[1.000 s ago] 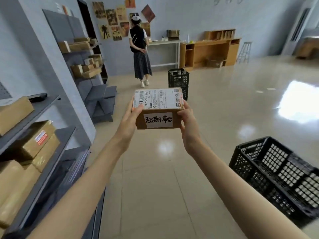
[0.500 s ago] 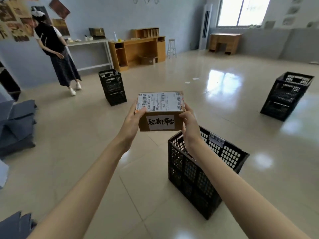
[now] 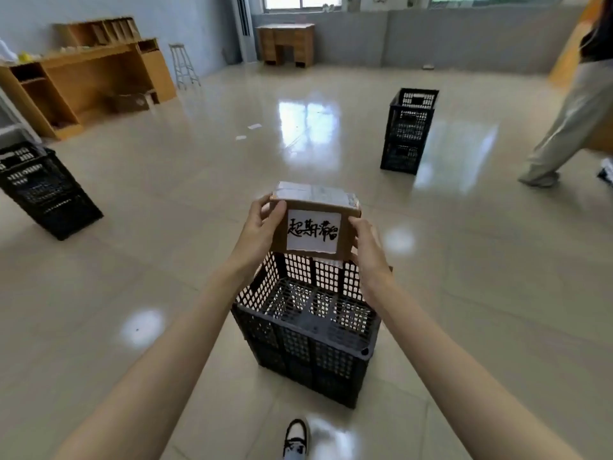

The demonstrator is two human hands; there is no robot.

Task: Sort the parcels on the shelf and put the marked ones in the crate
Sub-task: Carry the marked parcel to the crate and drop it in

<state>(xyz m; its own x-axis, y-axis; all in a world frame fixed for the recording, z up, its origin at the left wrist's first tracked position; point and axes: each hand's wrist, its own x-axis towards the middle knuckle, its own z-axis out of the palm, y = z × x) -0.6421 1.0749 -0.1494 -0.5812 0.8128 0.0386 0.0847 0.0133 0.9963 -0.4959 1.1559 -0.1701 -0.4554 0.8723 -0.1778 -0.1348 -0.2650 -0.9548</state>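
I've got the parcel [image 3: 315, 224] pinched between both hands, held up in the air just above the far rim of the black crate [image 3: 306, 330] at my feet. Left hand [image 3: 260, 229] wraps the left end, thumb curled on the front face; right hand [image 3: 366, 242] presses the right end, fingers closed against the cardboard. White label [image 3: 313, 231] with handwritten marks faces me, shipping sticker on top. Crate looks empty inside. Guess: small stiff cardboard box, light, held easily at arm's length; faces smooth, taped top maybe slick, so grip by the two short ends. Corners may dent if dropped, so lower it in. Other black crates [image 3: 409, 131] stand well apart on the floor [image 3: 166, 200]
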